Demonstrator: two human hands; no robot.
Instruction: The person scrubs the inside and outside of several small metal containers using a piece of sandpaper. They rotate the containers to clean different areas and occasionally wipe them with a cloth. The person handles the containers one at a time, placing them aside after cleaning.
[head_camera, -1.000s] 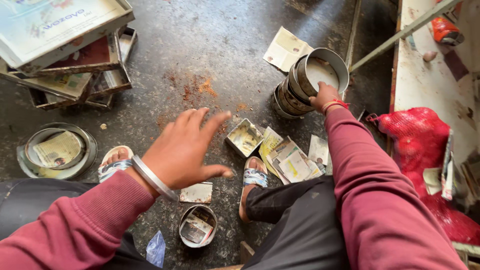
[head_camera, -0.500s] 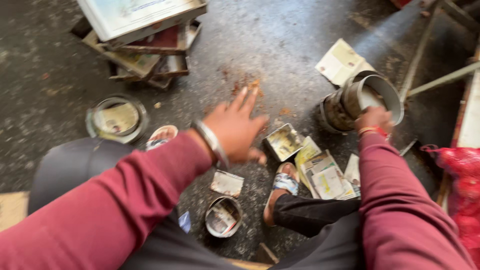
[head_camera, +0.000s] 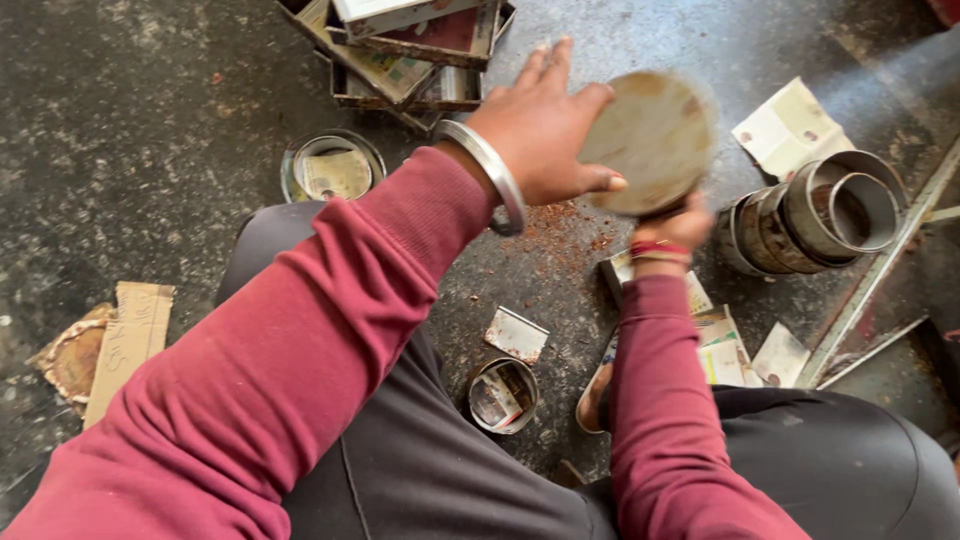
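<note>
Two hands hold one round, flat, dusty disc (head_camera: 652, 140) above the rough grey floor (head_camera: 150, 150): left hand (head_camera: 540, 130) grips its edge, right hand (head_camera: 672, 228) pinches underneath, beside stacked metal rings (head_camera: 815, 215)

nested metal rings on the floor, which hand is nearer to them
Right. The right hand is just beside the nested metal rings, under the round disc that both hands hold. The left hand grips the disc's far side, farther from the rings.

A dull, worn round metal disc (head_camera: 652, 140), tarnished metal rings (head_camera: 815, 215), rough speckled concrete floor (head_camera: 130, 160)
</note>
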